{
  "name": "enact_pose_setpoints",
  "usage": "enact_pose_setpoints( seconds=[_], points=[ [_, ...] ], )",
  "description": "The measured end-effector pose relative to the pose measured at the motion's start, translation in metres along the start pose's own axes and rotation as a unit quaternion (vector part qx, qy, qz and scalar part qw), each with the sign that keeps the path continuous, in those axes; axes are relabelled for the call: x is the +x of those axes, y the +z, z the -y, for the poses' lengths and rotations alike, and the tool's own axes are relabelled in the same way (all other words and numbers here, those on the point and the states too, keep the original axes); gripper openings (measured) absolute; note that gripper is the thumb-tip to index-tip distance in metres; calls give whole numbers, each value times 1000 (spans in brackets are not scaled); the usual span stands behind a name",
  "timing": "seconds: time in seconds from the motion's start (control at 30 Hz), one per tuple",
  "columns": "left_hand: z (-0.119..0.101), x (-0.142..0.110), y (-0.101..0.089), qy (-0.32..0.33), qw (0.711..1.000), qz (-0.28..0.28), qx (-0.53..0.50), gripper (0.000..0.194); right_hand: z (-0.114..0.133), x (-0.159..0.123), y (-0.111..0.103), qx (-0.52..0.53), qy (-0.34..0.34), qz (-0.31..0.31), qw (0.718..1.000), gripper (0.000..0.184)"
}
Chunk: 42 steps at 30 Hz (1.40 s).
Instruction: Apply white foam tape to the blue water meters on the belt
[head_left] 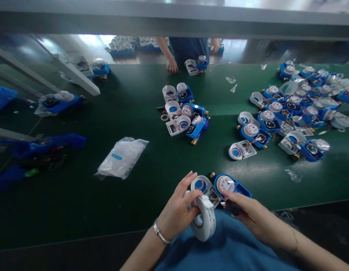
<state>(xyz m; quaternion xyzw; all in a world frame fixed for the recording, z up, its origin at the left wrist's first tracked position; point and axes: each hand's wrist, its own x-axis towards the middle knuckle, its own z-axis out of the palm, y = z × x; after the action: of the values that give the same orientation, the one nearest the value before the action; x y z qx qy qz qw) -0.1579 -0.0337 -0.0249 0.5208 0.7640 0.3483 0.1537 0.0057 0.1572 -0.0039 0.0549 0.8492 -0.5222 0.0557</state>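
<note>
My left hand (pixel 181 209) is closed around a roll of white tape (pixel 210 222), its thumb near a loose white end at the top. My right hand (pixel 252 214) grips a tool with a black handle (pixel 233 207); its tip is too small to make out. Just beyond both hands, at the near edge of the bench, lies a blue water meter (pixel 225 183) with a round dial and a brass end. Beside it is a white plastic cover (pixel 201 183) with a round hole, and thin wires run between the two. My right thumb is over the meter's lower edge.
Several meters with covers form a group (pixel 188 111) mid-bench and a larger cluster (pixel 299 105) at right. A clear plastic bag (pixel 122 157) lies left on the green bench (pixel 92 210). Opposite, a person's hand (pixel 171 66) rests near another meter. A grey beam (pixel 174 19) crosses above.
</note>
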Motion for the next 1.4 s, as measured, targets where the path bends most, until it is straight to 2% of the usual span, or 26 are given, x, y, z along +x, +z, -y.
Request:
enact_pose_setpoints(
  seconds=[0.07, 0.13, 0.3, 0.43, 0.53, 0.7, 0.77, 0.83, 0.9, 1.0, 1.07, 1.1, 1.17, 1.27, 1.33, 1.4],
  points=[
    [3, 1, 0, 19, 1000, 13, -12, 24, 5, 1, -5, 9, 4, 46, 999, 52],
    [6, 1, 0, 40, 998, 38, -18, 27, 9, 3, -4, 22, 17, 65, 997, 47],
    [7, 2, -1, 77, 994, 69, 18, 39, 13, 11, 4, 4, -2, 92, 996, 8],
    [6, 3, -3, 117, 990, 70, 30, 30, 13, 17, 6, -19, -30, 94, 995, 2],
    [6, 4, -3, 110, 991, 59, 40, 27, 6, 20, 12, -48, -60, 26, 997, 5],
    [2, 5, 8, 68, 997, 35, 8, 34, -14, 25, 34, -72, -125, -177, 974, 8],
    [-2, 6, 15, 50, 998, 29, 6, 30, -20, 27, 44, -56, -122, -244, 960, 10],
    [-9, 9, 21, 40, 999, 17, 30, 23, -24, 30, 51, -34, -72, -292, 953, 9],
    [-21, 15, 26, 72, 995, 29, 59, 22, -29, 35, 53, -11, 9, -316, 949, 10],
    [-44, 30, 30, 210, 967, 128, 67, 24, -42, 41, 40, 48, 126, -346, 929, 18],
    [-48, 40, 31, 255, 949, 178, 60, 25, -56, 37, 23, 101, 171, -384, 902, 21],
    [-45, 44, 31, 241, 952, 181, 54, 26, -65, 31, 14, 124, 185, -403, 888, 22],
    [-27, 50, 29, 164, 971, 168, 37, 30, -83, 12, 2, 153, 213, -418, 870, 24],
    [10, 57, 28, 58, 986, 154, 15, 35, -110, -21, 2, 132, 270, -379, 875, 24],
    [27, 63, 32, 54, 981, 186, -1, 36, -122, -34, 10, 68, 303, -345, 886, 21],
    [33, 68, 42, 84, 967, 240, -19, 35, -128, -35, 17, 1, 325, -319, 890, 19]
  ],
)
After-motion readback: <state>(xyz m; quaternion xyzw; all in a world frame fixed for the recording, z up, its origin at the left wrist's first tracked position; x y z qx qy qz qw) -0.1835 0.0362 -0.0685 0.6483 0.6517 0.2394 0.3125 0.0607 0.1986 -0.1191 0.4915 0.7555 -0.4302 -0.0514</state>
